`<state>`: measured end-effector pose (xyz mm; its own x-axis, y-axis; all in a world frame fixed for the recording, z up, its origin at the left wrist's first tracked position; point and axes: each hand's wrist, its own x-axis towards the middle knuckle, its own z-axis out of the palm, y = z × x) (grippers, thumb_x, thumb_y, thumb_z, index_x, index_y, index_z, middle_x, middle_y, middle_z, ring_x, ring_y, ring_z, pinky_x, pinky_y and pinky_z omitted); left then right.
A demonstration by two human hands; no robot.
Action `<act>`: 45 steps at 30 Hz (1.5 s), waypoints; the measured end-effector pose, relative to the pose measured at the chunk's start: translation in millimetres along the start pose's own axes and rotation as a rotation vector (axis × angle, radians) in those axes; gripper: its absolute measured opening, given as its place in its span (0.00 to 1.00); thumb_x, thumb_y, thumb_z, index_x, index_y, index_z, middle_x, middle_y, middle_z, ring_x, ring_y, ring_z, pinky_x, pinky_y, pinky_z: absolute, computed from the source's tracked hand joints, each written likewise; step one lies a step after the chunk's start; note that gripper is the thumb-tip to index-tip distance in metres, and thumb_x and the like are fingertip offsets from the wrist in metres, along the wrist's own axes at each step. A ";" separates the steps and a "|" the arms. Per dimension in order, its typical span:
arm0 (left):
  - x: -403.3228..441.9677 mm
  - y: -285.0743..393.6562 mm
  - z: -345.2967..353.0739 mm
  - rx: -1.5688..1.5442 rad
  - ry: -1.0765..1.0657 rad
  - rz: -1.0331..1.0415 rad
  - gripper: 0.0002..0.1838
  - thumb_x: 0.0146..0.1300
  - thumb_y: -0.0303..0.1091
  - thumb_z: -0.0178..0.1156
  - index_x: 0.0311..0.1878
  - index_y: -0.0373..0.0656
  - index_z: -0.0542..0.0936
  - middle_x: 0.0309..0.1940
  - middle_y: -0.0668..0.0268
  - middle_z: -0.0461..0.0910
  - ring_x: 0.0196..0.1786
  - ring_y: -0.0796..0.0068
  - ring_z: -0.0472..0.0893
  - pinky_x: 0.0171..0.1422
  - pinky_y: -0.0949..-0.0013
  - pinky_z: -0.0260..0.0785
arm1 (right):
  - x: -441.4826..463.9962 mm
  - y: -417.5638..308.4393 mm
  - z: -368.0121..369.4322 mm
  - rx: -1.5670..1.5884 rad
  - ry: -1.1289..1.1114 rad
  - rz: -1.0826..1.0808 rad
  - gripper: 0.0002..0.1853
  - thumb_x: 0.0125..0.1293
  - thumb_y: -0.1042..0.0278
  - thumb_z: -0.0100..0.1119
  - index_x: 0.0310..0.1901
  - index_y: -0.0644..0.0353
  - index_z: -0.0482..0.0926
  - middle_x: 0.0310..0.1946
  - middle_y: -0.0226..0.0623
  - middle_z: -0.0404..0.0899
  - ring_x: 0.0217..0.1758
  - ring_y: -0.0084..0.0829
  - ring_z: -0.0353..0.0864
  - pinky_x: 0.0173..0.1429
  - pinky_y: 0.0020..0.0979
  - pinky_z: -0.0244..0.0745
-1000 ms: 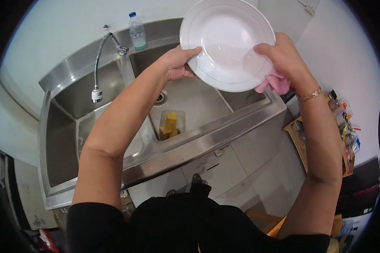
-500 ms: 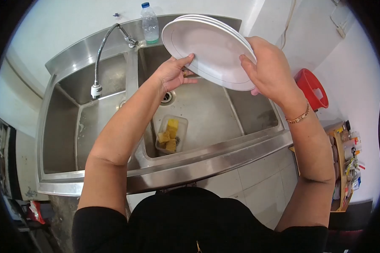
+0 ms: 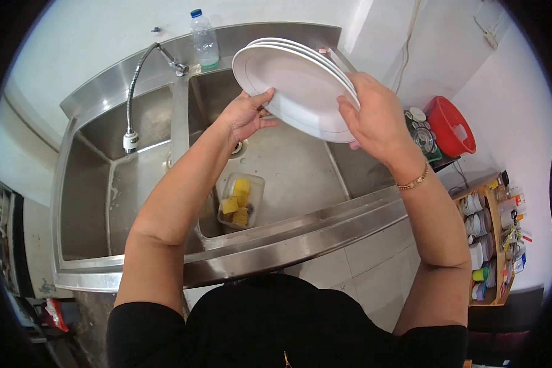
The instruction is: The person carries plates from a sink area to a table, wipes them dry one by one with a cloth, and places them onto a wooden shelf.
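A small stack of white plates (image 3: 297, 92) is tilted above the right basin of a steel sink (image 3: 288, 178). My left hand (image 3: 246, 115) grips its lower left edge, thumb on the top plate's face and fingers partly hidden behind. On the opposite edge, my right hand (image 3: 374, 116) is closed around the rims, with the thumb over the front. Below, a clear plastic container (image 3: 256, 199) holding yellow sponges (image 3: 239, 195) and a scouring pad sits on the basin floor. The drain is partly covered by my left hand.
A flexible faucet (image 3: 130, 113) hangs over the left basin. A plastic bottle (image 3: 205, 43) with a blue cap stands on the back ledge. To the right are a red bucket (image 3: 451, 132), glassware and a wooden rack (image 3: 494, 233) of dishes.
Both hands and the plates have shifted slightly left and down in view. More of the glassware and dish rack on the right shows now. The grip looks the same.
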<state>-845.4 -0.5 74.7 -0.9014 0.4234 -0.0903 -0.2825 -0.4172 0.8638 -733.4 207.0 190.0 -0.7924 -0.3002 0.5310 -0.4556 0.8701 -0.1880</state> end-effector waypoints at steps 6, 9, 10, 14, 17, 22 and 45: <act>1.3 17.0 6.2 0.222 0.011 0.104 0.26 0.62 0.32 0.60 0.62 0.40 0.64 0.54 0.57 0.73 0.54 0.63 0.76 0.59 0.55 0.71 | -11.2 33.4 12.0 0.424 -0.019 0.459 0.17 0.55 0.71 0.60 0.45 0.72 0.76 0.36 0.50 0.81 0.34 0.36 0.82 0.41 0.32 0.76; -18.8 43.5 26.4 0.471 -0.017 0.135 0.24 0.62 0.30 0.60 0.59 0.35 0.67 0.48 0.55 0.78 0.46 0.66 0.81 0.48 0.64 0.77 | -28.3 40.8 11.4 0.819 -0.012 0.694 0.19 0.53 0.72 0.62 0.45 0.75 0.76 0.37 0.49 0.81 0.37 0.33 0.82 0.43 0.30 0.77; -22.1 51.9 27.3 0.560 0.001 0.099 0.25 0.62 0.31 0.60 0.60 0.33 0.67 0.48 0.55 0.78 0.46 0.66 0.81 0.48 0.64 0.77 | -36.1 41.9 9.9 1.058 -0.019 0.737 0.20 0.52 0.73 0.63 0.45 0.77 0.76 0.39 0.48 0.81 0.38 0.33 0.82 0.44 0.30 0.77; -67.0 74.0 51.8 0.717 -0.050 0.053 0.30 0.60 0.36 0.63 0.61 0.31 0.65 0.48 0.55 0.78 0.45 0.68 0.81 0.47 0.65 0.76 | -74.7 30.6 -1.1 1.230 0.017 0.861 0.18 0.49 0.70 0.65 0.38 0.76 0.79 0.32 0.48 0.81 0.32 0.35 0.82 0.36 0.34 0.77; -105.4 69.8 62.8 0.477 -0.158 0.055 0.29 0.59 0.36 0.63 0.58 0.30 0.67 0.46 0.54 0.79 0.43 0.67 0.82 0.46 0.66 0.77 | -111.4 11.2 -10.3 1.345 -0.046 0.965 0.17 0.49 0.72 0.65 0.38 0.78 0.78 0.33 0.49 0.81 0.33 0.33 0.82 0.36 0.32 0.77; -148.7 52.3 55.4 0.032 -0.275 -0.262 0.24 0.56 0.32 0.62 0.54 0.28 0.71 0.41 0.53 0.80 0.44 0.64 0.82 0.47 0.63 0.78 | -167.6 -71.7 -38.8 1.310 0.170 0.901 0.17 0.52 0.73 0.63 0.42 0.76 0.79 0.36 0.45 0.82 0.37 0.30 0.82 0.41 0.29 0.77; -249.7 -79.0 135.7 0.292 -0.527 -0.550 0.30 0.48 0.19 0.55 0.60 0.36 0.66 0.47 0.55 0.75 0.49 0.60 0.78 0.54 0.58 0.73 | -399.8 -152.2 -26.9 1.315 0.468 1.296 0.23 0.53 0.70 0.64 0.50 0.73 0.76 0.45 0.45 0.80 0.46 0.32 0.79 0.52 0.29 0.74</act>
<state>-553.4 35.9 96.3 -0.3654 0.8597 -0.3570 -0.4774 0.1562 0.8647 -336.3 205.1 28.6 -0.7961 0.5107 -0.3247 0.0890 -0.4319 -0.8975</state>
